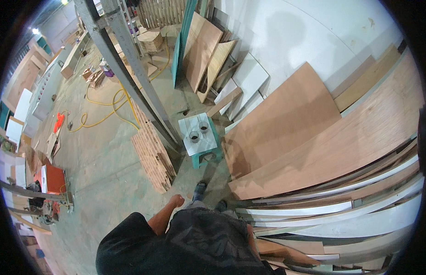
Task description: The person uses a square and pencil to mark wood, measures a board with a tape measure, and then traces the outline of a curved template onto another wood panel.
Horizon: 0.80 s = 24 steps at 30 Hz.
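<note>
My left hand [177, 200] hangs low beside my body, its fingers curled into a fist, with no object showing in it. It touches nothing and is nearest to a stack of narrow wood strips [151, 151] on the floor. My right hand does not show; only a sliver of that arm appears along my side. Ahead of my feet stands a small green stool [196, 160] with a white board [191, 123] on top. Two cups, a nearer one [194, 136] and a farther one [203, 127], stand on that board with dark contents.
Large plywood sheets [286, 119] lean against the white wall at the right, above several stacked long boards [314, 215]. A metal post [130, 68] rises left of the stool. A yellow hose [103, 114] loops over the floor. An orange box [52, 178] stands far left.
</note>
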Tool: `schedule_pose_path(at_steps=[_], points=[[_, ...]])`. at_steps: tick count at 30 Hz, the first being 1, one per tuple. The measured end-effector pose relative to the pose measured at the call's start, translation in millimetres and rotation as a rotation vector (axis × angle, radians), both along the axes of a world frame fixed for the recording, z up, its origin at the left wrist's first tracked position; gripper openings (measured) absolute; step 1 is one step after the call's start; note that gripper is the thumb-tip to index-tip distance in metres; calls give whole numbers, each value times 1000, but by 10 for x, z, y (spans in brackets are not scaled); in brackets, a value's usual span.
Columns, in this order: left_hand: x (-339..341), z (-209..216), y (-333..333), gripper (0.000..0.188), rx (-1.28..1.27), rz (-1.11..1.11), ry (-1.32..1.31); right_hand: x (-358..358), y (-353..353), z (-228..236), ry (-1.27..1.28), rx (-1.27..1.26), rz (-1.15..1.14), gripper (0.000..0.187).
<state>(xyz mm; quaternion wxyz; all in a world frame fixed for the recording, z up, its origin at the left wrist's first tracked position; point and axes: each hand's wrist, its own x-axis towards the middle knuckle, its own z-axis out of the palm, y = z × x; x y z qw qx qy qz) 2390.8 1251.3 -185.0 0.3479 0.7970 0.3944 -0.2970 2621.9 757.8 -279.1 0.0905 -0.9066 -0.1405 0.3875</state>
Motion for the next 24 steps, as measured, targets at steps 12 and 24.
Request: schedule_pose_path(at_steps=[12,24], points=[[-454,318,-344,45,-6,205,29,28,309,471,159,260,-265,53],[-1000,629,-968,39,74,400,-76,205,461,585,309,149,-310,42]])
